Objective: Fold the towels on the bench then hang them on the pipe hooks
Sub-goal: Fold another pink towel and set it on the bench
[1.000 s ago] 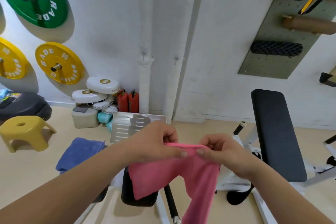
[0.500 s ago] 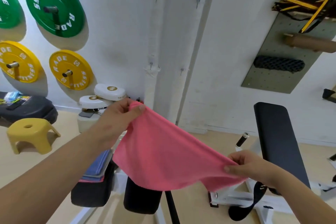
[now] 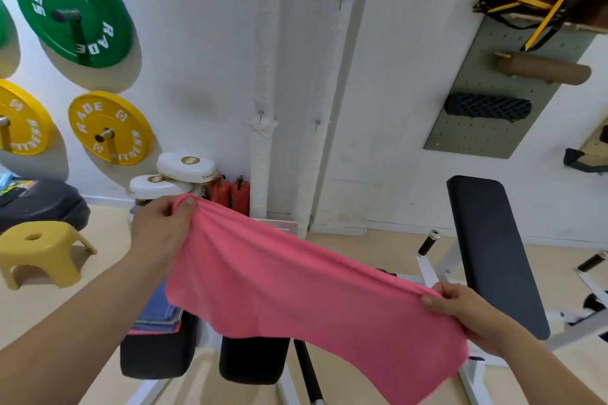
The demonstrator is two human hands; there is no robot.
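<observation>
Aloft, pinching pink towel (image 3: pixel 296 289) taut by opposite ends: left hand (image 3: pixel 158 233) higher, right hand (image 3: pixel 460 312) lower, above bench (image 3: pixel 154 355).

A white wall (image 3: pixel 204 43) carries a green weight plate (image 3: pixel 70 6) and two yellow weight plates (image 3: pixel 110 128); a grey pegboard (image 3: pixel 477 138) holds a black foam roller (image 3: pixel 487 107). A yellow plastic stool (image 3: pixel 36 250) stands on the beige floor (image 3: pixel 362 246).
</observation>
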